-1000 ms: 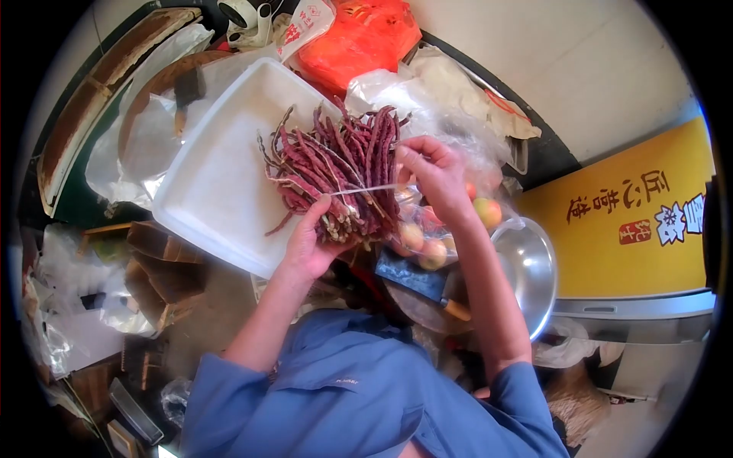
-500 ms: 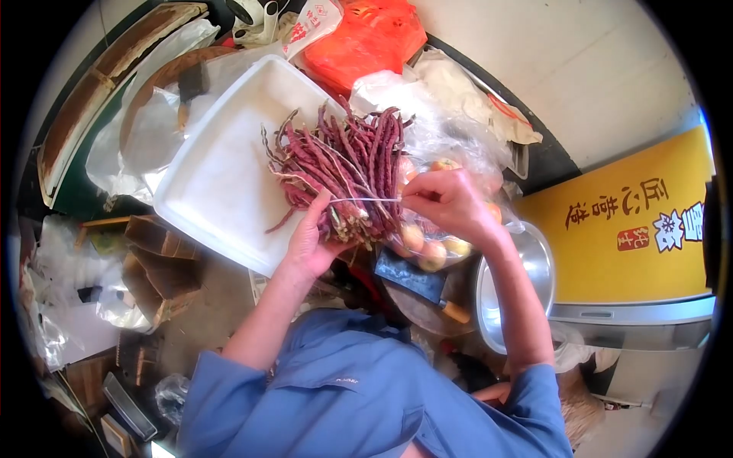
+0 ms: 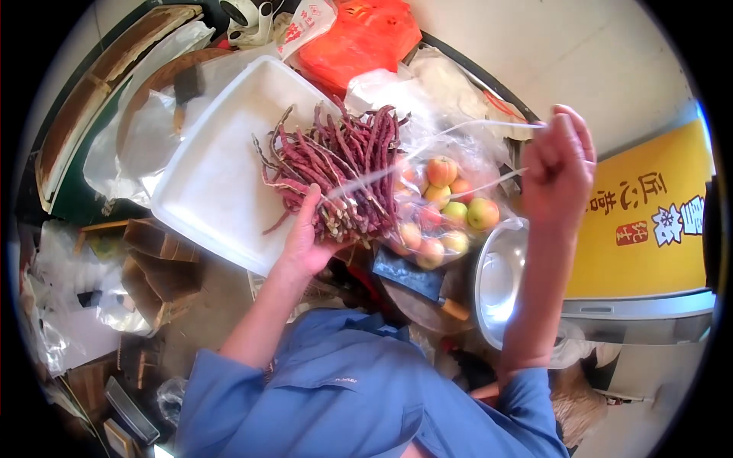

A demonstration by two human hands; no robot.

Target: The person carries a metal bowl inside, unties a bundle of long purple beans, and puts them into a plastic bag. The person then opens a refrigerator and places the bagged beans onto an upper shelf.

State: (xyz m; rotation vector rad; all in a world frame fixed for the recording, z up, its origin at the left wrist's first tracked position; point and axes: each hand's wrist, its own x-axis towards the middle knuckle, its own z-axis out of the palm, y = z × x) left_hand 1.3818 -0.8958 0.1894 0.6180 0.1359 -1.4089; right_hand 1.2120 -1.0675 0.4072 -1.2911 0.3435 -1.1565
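My left grip (image 3: 307, 246) is clamped around the near ends of the purple long beans (image 3: 334, 162), by the white tub (image 3: 217, 179), probably so the bundle does not loosen; my right grip (image 3: 561, 164) clasps the white strip (image 3: 489, 123) well aside, perhaps to straighten it.

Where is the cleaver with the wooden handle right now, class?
In the head view, the cleaver lies just right of the picture's centre, below the clear bag of apples and left of the shiny metal bowl.

To your left is the tub (image 3: 217, 168), beans (image 3: 321, 159) at its right side; rightward come bagged apples (image 3: 437, 197), then the bowl (image 3: 498, 267).
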